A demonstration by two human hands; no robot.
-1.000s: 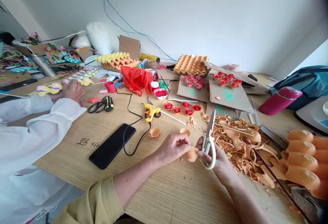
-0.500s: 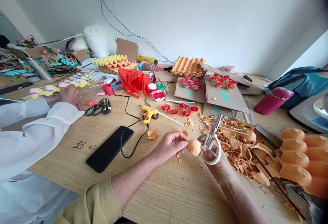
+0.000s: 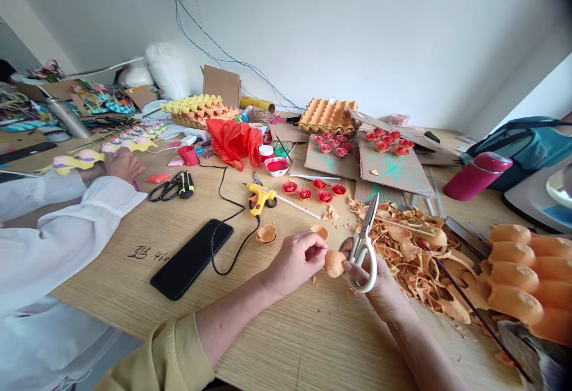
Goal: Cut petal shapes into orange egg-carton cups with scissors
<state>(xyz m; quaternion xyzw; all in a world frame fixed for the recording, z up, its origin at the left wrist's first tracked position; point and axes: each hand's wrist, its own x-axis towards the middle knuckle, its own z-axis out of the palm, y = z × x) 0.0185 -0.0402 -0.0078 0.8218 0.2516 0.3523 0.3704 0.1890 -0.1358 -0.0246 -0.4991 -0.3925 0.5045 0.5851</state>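
Between my hands is a small orange egg-carton cup point(image 3: 334, 264), its rounded, rough side showing. My left hand point(image 3: 297, 260) pinches its left edge with thumb and fingertips. My right hand point(image 3: 375, 275) holds white-handled scissors point(image 3: 364, 248), blades pointing up and away, while its thumb tip touches the cup's right side. Just beyond my left fingers lies another cut orange cup point(image 3: 320, 232). A layered orange cup point(image 3: 267, 234) sits to the left, near the yellow glue gun point(image 3: 260, 198). Several red paper roses point(image 3: 304, 193) lie farther back.
Orange carton scraps point(image 3: 415, 260) are heaped at right, beside an egg tray point(image 3: 513, 272) and a thin dark stick point(image 3: 469, 307). A black phone point(image 3: 192, 260) and the glue gun's cord lie left. Red paint point(image 3: 276, 166) stands behind. A co-worker's hands point(image 3: 125, 164) are at far left.
The cup and the scissors have shifted slightly left and a little toward me. Both hands moved along with them, the cup turning a little.
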